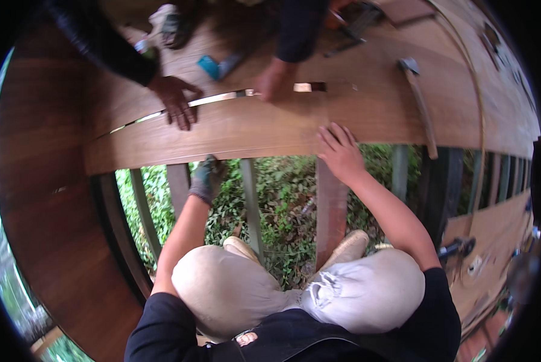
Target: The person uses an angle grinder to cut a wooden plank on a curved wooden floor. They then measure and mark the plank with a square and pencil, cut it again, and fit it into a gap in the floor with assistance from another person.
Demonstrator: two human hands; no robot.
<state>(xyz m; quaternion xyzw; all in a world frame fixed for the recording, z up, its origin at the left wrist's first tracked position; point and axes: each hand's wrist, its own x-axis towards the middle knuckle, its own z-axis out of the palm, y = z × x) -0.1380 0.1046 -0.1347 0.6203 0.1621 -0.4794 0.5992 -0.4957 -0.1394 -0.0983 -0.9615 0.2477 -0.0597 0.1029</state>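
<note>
A long brown wooden board (252, 130) lies across the joists in front of me. My left hand (207, 178), in a grey-green work glove, is closed at the board's near edge; part of its fingers is hidden there. My bare right hand (342, 154) rests on the board's near edge farther right, fingers spread and flat. Opposite me, a co-worker's hand (175, 101) presses on the board at the left. Their other hand (275, 79), blurred, is at the narrow gap (216, 98) between this board and the planking behind it.
A hammer (420, 102) lies on the boards at the right. A blue-handled tool (210, 67) lies beyond the gap. Open joists (332, 205) show plants (288, 199) below. A dark wooden wall (41, 175) stands at the left. A power tool (457, 247) lies at the lower right.
</note>
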